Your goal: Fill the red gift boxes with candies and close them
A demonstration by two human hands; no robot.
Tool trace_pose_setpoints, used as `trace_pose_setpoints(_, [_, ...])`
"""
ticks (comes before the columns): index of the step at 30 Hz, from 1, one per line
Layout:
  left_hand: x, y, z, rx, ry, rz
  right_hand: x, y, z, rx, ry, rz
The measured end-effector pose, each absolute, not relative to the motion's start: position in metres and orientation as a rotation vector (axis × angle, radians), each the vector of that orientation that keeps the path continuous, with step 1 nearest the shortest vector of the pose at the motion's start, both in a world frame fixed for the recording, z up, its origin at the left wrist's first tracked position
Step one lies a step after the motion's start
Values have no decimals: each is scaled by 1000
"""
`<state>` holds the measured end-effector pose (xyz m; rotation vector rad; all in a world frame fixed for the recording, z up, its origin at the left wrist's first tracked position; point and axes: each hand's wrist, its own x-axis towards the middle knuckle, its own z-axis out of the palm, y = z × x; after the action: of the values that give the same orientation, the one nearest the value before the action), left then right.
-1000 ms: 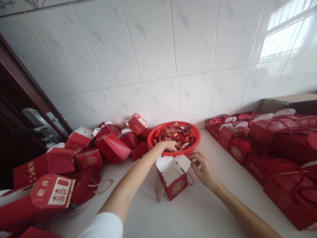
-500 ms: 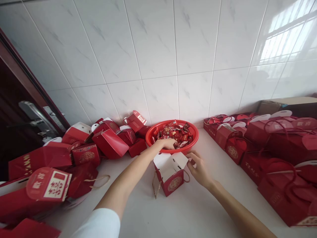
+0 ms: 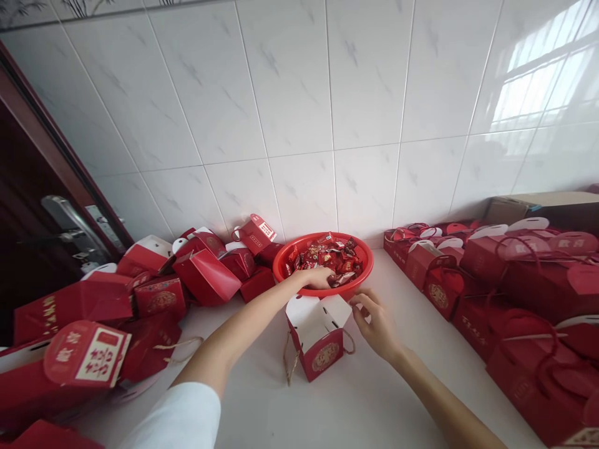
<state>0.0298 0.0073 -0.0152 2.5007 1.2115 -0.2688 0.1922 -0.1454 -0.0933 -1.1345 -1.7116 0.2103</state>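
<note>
A small red gift box (image 3: 322, 360) with gold print and a white inside stands on the table, its flaps up and twine handles hanging at its sides. Behind it, a red plastic basket (image 3: 369, 268) holds many wrapped candies (image 3: 322, 255). My left hand (image 3: 318, 278) reaches over the basket's near rim, fingers curled down among the candies; what they grip is hidden. At the box's right flap is my right hand (image 3: 374, 321), thumb and fingers closed together at the flap's edge.
To the left lies a loose heap of red boxes (image 3: 206, 277), several with flaps open. Rows of closed red boxes (image 3: 472, 318) stand on the right, with a cardboard box (image 3: 538, 209) behind them. A tiled wall (image 3: 299, 187) backs the table; a door handle (image 3: 70, 218) is at far left.
The view has shifted slightly, so the box and basket appear a little lower. Both hands keep about the same places, the left in the candies and the right at the flap.
</note>
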Motion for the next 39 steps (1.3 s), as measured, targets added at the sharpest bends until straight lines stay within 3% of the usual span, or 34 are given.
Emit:
trace_pose_setpoints(16, [25,13,-20,2424,1057,-139,206,-141,-78,-1157,-1500,409])
trace_pose_setpoints(22, [22,8,-16,2306,1061,33,209,-135,-60,-1161,-1403,400])
trace_pose_setpoints(27, [15,13,-13,2082,1089,381,209,-108,-28,-1139,-1358,325])
trace_pose_setpoints(34, [10,18,-7,1775,1022,793,198,-49,-5,-1112,-1312,839])
trace_pose_setpoints(39, [13,13,-3,1634,965,877,184,-36,-9,-993,-1351,1123])
